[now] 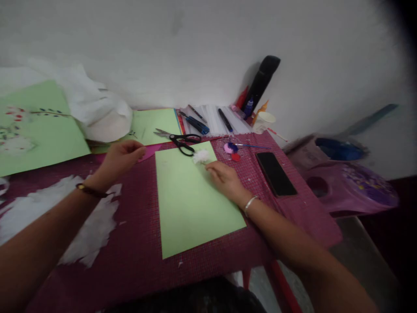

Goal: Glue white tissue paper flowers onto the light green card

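Observation:
A sheet of light green paper (pixel 192 204) lies on the table, and my right hand (pixel 224 178) is over its upper right part. The thumb and fingers of that hand are closed at the base of a white fluffy paper tuft (pixel 201 156), near the paper's top edge. My left hand (pixel 125 155) is raised left of the green sheet, fingers pinched together; whatever they hold does not show. Behind it lies a piece of pink paper (pixel 150 152). Black-handled scissors (pixel 179 140) rest open just beyond the sheet.
Torn white tissue (pixel 94 230) lies under my left forearm. A decorated green sheet (pixel 42 134) is at far left. Paint blobs (pixel 230 148), a brush (pixel 252 146) and a phone (pixel 276 174) are on the right. A paper cup (pixel 265 118) stands near the wall; pink bags (pixel 355 187) hang beyond the edge.

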The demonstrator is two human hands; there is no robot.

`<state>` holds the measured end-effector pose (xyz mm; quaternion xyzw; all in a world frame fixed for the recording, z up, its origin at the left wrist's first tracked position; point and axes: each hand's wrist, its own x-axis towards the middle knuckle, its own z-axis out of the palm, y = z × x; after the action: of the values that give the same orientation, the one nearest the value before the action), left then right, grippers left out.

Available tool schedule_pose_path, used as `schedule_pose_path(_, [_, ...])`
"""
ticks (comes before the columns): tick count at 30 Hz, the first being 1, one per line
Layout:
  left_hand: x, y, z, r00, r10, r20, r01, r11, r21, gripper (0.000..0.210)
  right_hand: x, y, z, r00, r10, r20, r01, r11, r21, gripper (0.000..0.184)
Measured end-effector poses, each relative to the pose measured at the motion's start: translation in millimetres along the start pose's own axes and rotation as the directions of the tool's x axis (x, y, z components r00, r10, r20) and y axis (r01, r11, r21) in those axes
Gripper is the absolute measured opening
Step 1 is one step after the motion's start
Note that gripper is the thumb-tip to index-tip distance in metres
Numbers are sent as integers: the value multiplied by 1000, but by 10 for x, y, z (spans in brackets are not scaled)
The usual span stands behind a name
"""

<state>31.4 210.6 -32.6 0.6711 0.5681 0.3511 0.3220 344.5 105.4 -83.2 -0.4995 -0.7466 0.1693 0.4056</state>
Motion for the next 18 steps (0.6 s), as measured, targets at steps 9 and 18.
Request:
schedule_pose_path(9, [-482,-341,-1299,972,-224,72,204,955,216,21,18,140,-36,867,498,-11,-394,700,596,15])
schedule_pose_path(18, [-364,-632,-1118,985,-49,167,-58,815,577,19,29,15,-88,891,453,-17,-391,785,480,26])
